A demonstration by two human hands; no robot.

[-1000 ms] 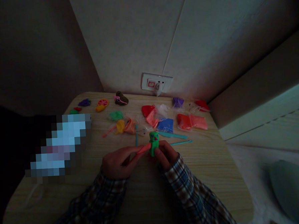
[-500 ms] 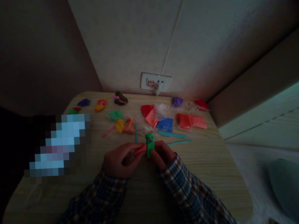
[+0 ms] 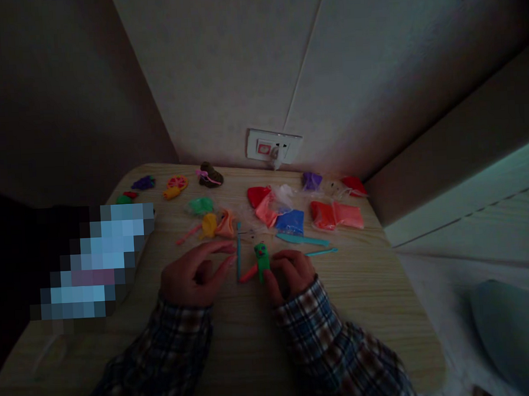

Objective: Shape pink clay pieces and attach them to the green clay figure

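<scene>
My right hand (image 3: 291, 273) is closed around the base of a small green clay figure (image 3: 262, 257), which stands upright on the wooden table (image 3: 363, 311). A short pink-red tool (image 3: 249, 274) lies on the table and touches the figure's left side. My left hand (image 3: 192, 277) rests just left of it with the fingers apart and nothing in them. Its fingertips are close to a teal stick (image 3: 239, 255) that lies lengthwise on the table. Both sleeves are plaid.
Bags of clay lie behind the hands: blue (image 3: 291, 221), salmon-red (image 3: 336, 215), red (image 3: 258, 195), purple (image 3: 312, 180). Two teal tools (image 3: 303, 240) lie right of the figure. Small clay shapes (image 3: 177, 186) sit at the back left. A wall socket (image 3: 273, 146) is behind. A blurred patch covers the left.
My left hand has let go of the pink-red tool and drawn back to the left with its fingers spread. The tool now lies beside the figure, which my right hand has set lower.
</scene>
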